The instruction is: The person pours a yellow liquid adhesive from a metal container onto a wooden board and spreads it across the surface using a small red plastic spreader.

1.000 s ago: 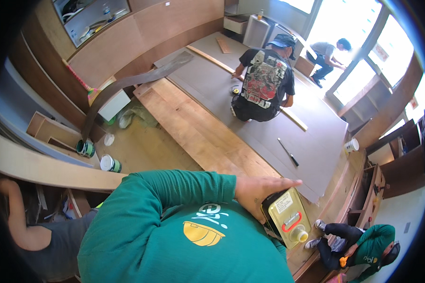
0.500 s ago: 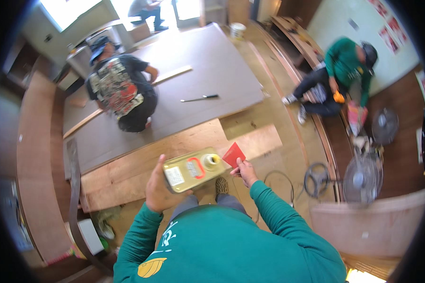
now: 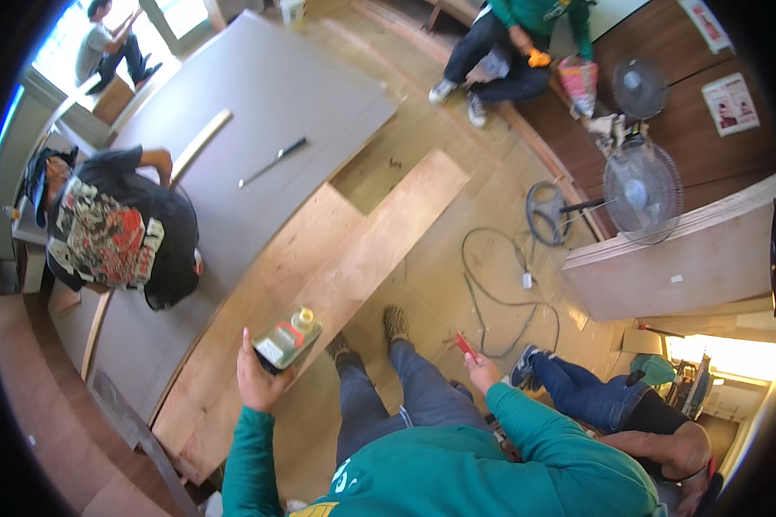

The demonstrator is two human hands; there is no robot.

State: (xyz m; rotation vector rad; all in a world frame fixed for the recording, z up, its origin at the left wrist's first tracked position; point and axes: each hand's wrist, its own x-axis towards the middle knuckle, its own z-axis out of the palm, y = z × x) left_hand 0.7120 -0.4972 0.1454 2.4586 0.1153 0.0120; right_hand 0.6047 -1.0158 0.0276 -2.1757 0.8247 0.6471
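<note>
My left hand (image 3: 261, 379) is wrapped round the lower end of a rectangular tin can (image 3: 286, 346) with a red handle and a round yellowish spout. The can is held up, with wooden planks behind it from my view. My right hand (image 3: 481, 374) grips a thin red flat spreader (image 3: 465, 345), now seen nearly edge-on, over the floor on the right of my legs. The can and spreader are well apart.
A large grey-brown sheet (image 3: 259, 86) carries a long-bladed knife (image 3: 272, 163) and a wood strip (image 3: 200, 145). Light planks (image 3: 353, 237) run beside it. Cables (image 3: 509, 302) cross the floor near fans (image 3: 642, 191). Co-workers are at left, upper right and lower right.
My view has swung to the right, bringing a person at lower right into sight. My hands have moved farther apart, and the spreader has turned from its flat face to its edge.
</note>
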